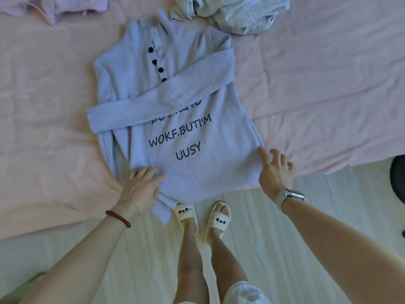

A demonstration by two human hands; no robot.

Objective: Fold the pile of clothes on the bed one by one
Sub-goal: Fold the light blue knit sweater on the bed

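Pale wooden floorboards (274,249) run under the person's feet, which wear cream slippers (203,213) dotted with dark beads. Just beyond them, the hem of a lilac knit sweater (190,137) hangs slightly over the edge of the pink bed sheet (328,95). The left hand (142,185), wrist ringed by a red bead bracelet (118,218) and a thin gold bangle, lies flat with fingers spread on the sweater's lower left corner, pressing it down. The right hand (276,170), with a watch (289,198) on its wrist, has its fingers extended and loose, the index fingertip touching the sweater's lower right edge; it grips nothing. The sweater lies face up, printed with dark letters, one sleeve folded diagonally across the chest below a row of dark buttons. The other sleeve seems to run down the left side, though the folds make that hard to tell. Farther away, a crumpled pale grey-green garment (236,14) lies by the collar, and a pinkish garment (57,7) sits at the far left.
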